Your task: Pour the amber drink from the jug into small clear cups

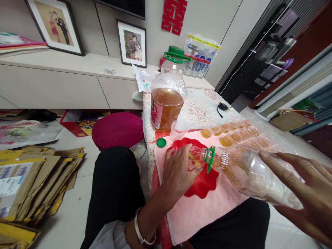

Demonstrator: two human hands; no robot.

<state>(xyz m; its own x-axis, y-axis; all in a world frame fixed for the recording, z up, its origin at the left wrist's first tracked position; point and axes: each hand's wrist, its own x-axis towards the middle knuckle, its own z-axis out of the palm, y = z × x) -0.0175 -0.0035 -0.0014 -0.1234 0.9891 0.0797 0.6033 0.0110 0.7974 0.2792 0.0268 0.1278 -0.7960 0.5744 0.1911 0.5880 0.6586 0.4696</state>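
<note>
My left hand [176, 169], wearing a bangle at the wrist, is closed around a small clear cup [193, 157] above a red scalloped bowl [204, 185]. Yellowish liquid shows in the cup. My right hand [298, 183] grips the lower part of a large clear plastic bottle [249, 169], which lies tipped almost level. Its neck, with a green ring, points left at the cup's mouth, and some amber liquid sits near the neck. Beneath the bowl is a pink cloth [202, 221]. A green cap [161, 142] lies on the cloth's far left corner.
A big jar of amber liquid [167, 103] with a green lid stands behind the bowl. Rows of filled clear cups [233, 136] stand at the right. A black tape measure [223, 106] lies on the table. Flattened cardboard [33, 183] and a magenta stool [118, 130] are at the left.
</note>
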